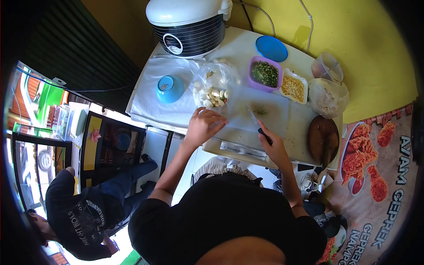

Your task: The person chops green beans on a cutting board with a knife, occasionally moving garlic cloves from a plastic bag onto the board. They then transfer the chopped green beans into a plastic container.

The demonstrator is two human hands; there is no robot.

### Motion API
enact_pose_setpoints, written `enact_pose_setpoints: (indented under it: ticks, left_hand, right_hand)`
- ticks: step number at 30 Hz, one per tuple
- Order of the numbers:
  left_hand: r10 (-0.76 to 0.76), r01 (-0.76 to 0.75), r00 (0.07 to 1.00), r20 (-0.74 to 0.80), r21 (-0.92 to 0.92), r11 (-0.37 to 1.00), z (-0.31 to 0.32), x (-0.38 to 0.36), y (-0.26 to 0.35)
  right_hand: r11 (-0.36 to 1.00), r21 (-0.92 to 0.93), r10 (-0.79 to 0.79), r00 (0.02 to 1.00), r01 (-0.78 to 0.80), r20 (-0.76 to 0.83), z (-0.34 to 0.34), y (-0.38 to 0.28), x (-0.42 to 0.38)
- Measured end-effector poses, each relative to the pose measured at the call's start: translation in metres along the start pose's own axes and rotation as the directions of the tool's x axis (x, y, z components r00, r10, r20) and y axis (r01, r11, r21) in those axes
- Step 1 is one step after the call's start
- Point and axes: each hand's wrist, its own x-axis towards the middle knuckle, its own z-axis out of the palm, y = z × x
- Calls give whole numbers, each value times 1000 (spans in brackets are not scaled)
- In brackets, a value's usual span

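Observation:
My right hand point(275, 148) grips the black handle of a knife point(253, 115), its blade angled over a pale cutting board point(276, 115). A small patch of green scraps point(260, 109) lies on the board near the blade. My left hand point(205, 126) is at the board's left side, fingers stretched out and thumb apart; I see nothing held in it. Just beyond it sits a clear plastic bag point(212, 73) with peeled garlic cloves point(215, 97). Past the board stand a purple container point(252, 81) of chopped greens and a white tray point(304, 98) of chopped pale yellow pieces.
A rice cooker point(190, 35) stands at the back left, with an upturned blue bowl point(170, 89) in front. A blue lid point(271, 48), a plastic bag point(329, 95) and a brown stone mortar point(322, 137) lie rightward. Another person point(88, 212) is at left.

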Motion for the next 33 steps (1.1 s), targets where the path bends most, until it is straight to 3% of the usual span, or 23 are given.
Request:
enact_pose_setpoints:
  ticks: [4, 9, 11, 14, 15, 17, 19, 21, 22, 24, 29, 31, 33]
  left_hand:
    - [-37, 37, 999, -33, -5, 999, -11, -3, 1]
    - [-273, 271, 959, -74, -40, 962, -37, 4, -11]
    - [-219, 219, 967, -132, -19, 976, -42, 11, -16]
    - [-370, 363, 918, -141, -72, 929, -44, 13, -22]
    - [-374, 367, 917, -140, -74, 927, -44, 13, -27]
    - [-415, 414, 910, 15, 48, 909, -46, 14, -35]
    - [-370, 368, 928, 32, 59, 928, -44, 16, -34]
    - [-273, 268, 959, 70, 80, 960, -42, 19, -32]
    - [-183, 182, 983, 3, 90, 979, -40, 21, -30]
    - [-234, 233, 972, 4, 67, 970, -39, 22, -31]
    - [-310, 310, 951, 13, 14, 951, -36, 20, -41]
    - [-378, 367, 923, -69, -130, 921, -40, 25, -35]
    - [-379, 366, 918, -117, -118, 923, -38, 27, -39]
  right_hand:
    - [999, 22, -48, 998, 48, 35, 6, -4, 3]
    - [997, -17, -80, 997, 80, 4, 9, 5, 8]
    - [996, -27, -80, 997, 81, 13, 8, 1, 9]
    - [999, -24, -36, 999, 37, 35, 8, -7, 10]
    - [1000, -15, 11, 999, -10, 47, 7, -9, 10]
    - [998, -28, 65, 995, -63, 74, 5, -16, 11]
    - [993, -40, 112, 988, -109, 104, 5, -17, 14]
    - [999, -25, 42, 996, -40, 74, 6, -13, 16]
    - [999, -24, 40, 996, -38, 79, 7, -10, 18]
    - [999, -5, -50, 997, 50, 52, 8, -3, 21]
    - [996, -23, -83, 995, 84, 53, 5, -3, 27]
    - [996, -37, -80, 995, 82, 62, 5, -4, 30]
    - [995, -45, -91, 994, 93, 54, 5, -6, 32]
